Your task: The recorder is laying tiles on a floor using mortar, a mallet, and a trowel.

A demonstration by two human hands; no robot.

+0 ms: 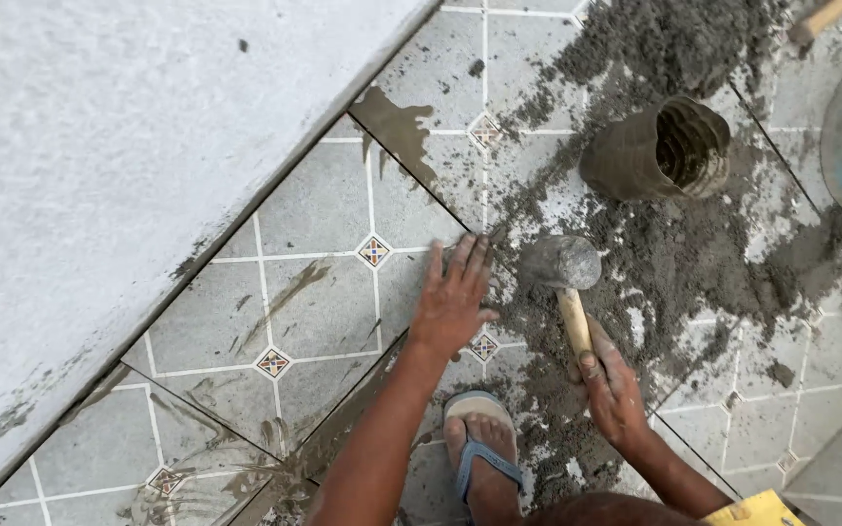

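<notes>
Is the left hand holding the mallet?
No, the left hand lies flat on the grey floor tile; the right hand grips the rubber mallet by its wooden handle.

Tiling site, probably house floor; patterned tiles (319,292); loose mortar (674,253); rubber mallet (565,278); plastered wall (119,146)

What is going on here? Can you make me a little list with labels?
Place: grey patterned floor tiles beside a pale wall
Left hand: flat on a tile, fingers spread
Right hand: gripping the wooden handle of a mallet
Mallet head: resting close to the left hand's fingertips
Mess: grey mortar spread over the tiles
Nearby: a muddy cup lying on its side
Foot: in a blue sandal
</notes>
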